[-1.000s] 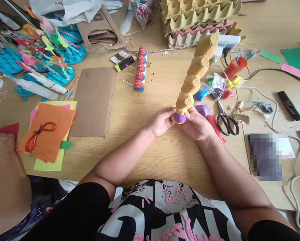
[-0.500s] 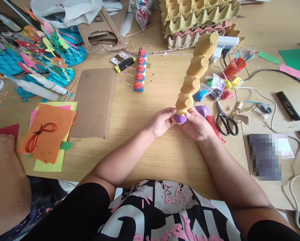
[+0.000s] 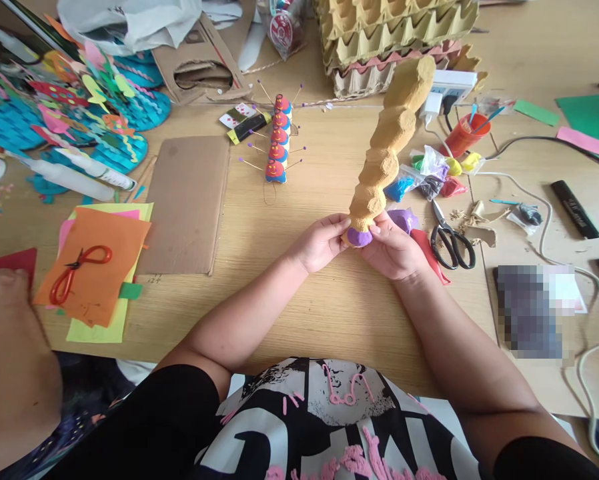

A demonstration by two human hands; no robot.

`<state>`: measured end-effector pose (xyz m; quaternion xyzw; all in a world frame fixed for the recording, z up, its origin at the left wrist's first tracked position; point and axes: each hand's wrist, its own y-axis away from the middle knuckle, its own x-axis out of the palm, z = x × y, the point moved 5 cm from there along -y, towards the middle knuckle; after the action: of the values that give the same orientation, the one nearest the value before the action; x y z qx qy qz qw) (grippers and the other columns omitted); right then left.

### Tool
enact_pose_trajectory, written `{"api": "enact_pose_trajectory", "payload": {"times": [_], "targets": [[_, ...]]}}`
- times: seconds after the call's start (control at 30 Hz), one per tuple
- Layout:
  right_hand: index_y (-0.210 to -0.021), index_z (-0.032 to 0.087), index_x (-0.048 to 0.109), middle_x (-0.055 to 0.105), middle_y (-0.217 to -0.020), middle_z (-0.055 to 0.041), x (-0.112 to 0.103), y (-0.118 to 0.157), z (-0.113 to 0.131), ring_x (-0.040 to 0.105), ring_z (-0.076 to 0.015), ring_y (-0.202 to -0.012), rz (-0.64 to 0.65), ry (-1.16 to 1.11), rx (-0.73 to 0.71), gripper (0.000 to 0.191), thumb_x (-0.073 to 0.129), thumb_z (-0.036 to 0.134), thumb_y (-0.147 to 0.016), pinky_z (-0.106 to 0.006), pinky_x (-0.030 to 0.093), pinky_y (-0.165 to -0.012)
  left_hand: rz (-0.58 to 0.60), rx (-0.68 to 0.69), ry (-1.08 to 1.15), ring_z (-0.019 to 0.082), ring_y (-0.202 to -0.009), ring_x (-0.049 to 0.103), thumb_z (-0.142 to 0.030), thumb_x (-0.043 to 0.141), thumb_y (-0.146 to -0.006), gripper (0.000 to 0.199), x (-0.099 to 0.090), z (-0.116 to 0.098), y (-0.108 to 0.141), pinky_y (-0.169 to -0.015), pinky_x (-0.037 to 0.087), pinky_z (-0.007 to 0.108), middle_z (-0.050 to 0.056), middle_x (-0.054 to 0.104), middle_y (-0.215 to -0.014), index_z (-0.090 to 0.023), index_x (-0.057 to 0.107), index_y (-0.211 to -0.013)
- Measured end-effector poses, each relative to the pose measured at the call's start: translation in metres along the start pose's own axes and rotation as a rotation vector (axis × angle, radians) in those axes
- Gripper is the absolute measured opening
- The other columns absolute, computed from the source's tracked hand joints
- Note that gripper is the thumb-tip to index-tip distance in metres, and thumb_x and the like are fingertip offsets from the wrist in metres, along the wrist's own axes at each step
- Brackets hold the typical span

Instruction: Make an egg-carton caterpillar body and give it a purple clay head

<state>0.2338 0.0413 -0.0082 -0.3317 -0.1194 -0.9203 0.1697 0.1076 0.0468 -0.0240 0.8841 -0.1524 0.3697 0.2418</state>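
Note:
A long tan egg-carton strip [image 3: 387,150] with rounded bumps tilts up and away from me above the table. Purple clay [image 3: 359,237] covers part of its near end cup. My left hand [image 3: 324,243] pinches that end from the left, thumb beside the clay. On the other side my right hand [image 3: 392,247] grips the same end, its thumb at the clay's edge. Just past my right hand lie a lump of purple clay [image 3: 403,220] in a bag and a red packet [image 3: 429,257]. A finished-looking red and blue caterpillar [image 3: 278,140] with pin-like legs stands farther off.
Black-handled scissors [image 3: 452,240], bagged clays [image 3: 402,188] and an orange cup [image 3: 465,135] lie to the right. Egg trays [image 3: 399,40] are stacked behind. Cardboard [image 3: 187,207] and coloured paper [image 3: 94,260] with red-handled scissors [image 3: 82,270] lie left, near another person's arm [image 3: 14,360].
Both hands hold the strip in nearly the same place. Its far end has risen slightly in view, and the view has shifted a little.

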Motion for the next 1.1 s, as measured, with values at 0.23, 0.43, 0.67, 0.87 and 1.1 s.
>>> {"api": "enact_pose_trajectory", "payload": {"times": [0.23,0.43,0.67,0.87,1.1], "targets": [[-0.12,0.034,0.065,0.078,-0.099,0.0023,0.0008,0.0004,0.0019,0.075,-0.0228,-0.104,-0.003,0.015,0.024,0.058,0.096,0.032,-0.071,-0.041,0.062,-0.097,0.007,0.011,-0.006,0.01,-0.071,0.062,-0.023,0.084,-0.091,0.021,-0.0028,0.0017,-0.0017,-0.068,0.046,0.023,0.001,0.07,-0.077,-0.014,0.073,-0.075],[-0.113,0.031,0.065,0.077,-0.099,0.0023,0.0,0.0005,0.0005,0.073,-0.02,-0.097,0.011,0.014,0.015,0.048,0.095,0.034,-0.075,-0.037,0.062,-0.093,0.03,0.023,-0.002,0.009,-0.072,0.063,-0.021,0.082,-0.092,0.017,-0.0036,0.0024,-0.0023,-0.066,0.047,0.021,0.002,0.072,-0.08,-0.014,0.075,-0.077],[-0.118,0.032,0.065,0.078,-0.107,0.0025,-0.0026,0.0012,-0.0023,0.072,-0.0169,-0.093,0.014,-0.031,0.019,0.043,0.089,0.038,-0.083,-0.033,0.062,-0.086,0.041,0.03,0.006,0.01,-0.069,0.058,-0.024,0.077,-0.095,0.023,-0.0023,-0.0004,-0.0025,-0.065,0.046,0.023,0.002,0.067,-0.075,-0.014,0.071,-0.076],[-0.128,0.037,0.061,0.079,-0.105,0.0033,-0.001,0.0005,0.0007,0.076,-0.0204,-0.101,0.013,0.006,-0.015,0.055,0.089,0.032,-0.081,-0.041,0.064,-0.097,0.009,0.006,-0.001,0.01,-0.071,0.059,-0.023,0.08,-0.094,0.021,-0.0046,0.0007,-0.0036,-0.067,0.045,0.023,0.003,0.07,-0.08,-0.014,0.072,-0.076],[-0.117,0.035,0.062,0.079,-0.103,0.0057,-0.0036,0.0018,-0.0004,0.075,-0.0158,-0.094,-0.032,0.009,-0.034,0.044,0.089,0.032,-0.082,-0.034,0.065,-0.089,0.045,0.025,0.014,0.012,-0.074,0.062,-0.023,0.074,-0.097,0.02,-0.0026,-0.0007,-0.0029,-0.067,0.046,0.024,0.004,0.072,-0.082,-0.014,0.073,-0.079]]}}
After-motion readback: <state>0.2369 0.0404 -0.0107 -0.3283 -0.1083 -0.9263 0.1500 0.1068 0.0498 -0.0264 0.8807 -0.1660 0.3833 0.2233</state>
